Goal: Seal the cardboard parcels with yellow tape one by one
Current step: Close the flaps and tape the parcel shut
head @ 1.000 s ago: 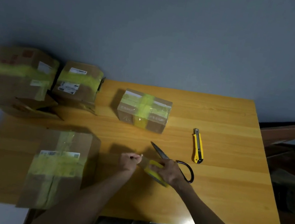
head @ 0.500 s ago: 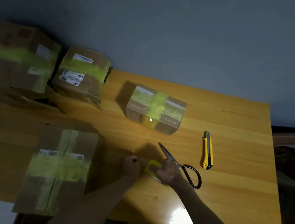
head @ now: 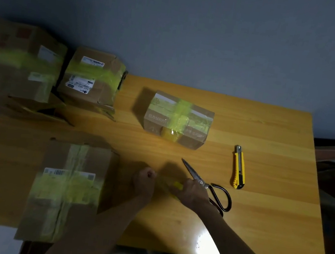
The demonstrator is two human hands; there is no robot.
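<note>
My right hand [head: 192,193] grips the yellow tape roll [head: 177,186] just above the table's near middle. My left hand [head: 144,180] is right beside it with curled fingers, pinching the loose tape end between the two hands. A small cardboard parcel [head: 177,119] with crossed yellow tape stands at the table's centre. A larger taped parcel [head: 67,190] lies at the near left. Two more taped parcels [head: 92,83] [head: 18,67] stand at the far left.
Black-handled scissors [head: 208,185] lie just right of my right hand, blades pointing away from me. A yellow utility knife [head: 239,168] lies further right. The wooden table [head: 256,225] ends at a grey wall behind. Opened cardboard flaps [head: 35,108] lie under the far-left parcels.
My hands stayed close together on the tape roll, the left still at the tape end. The camera view shifted slightly; no parcel moved.
</note>
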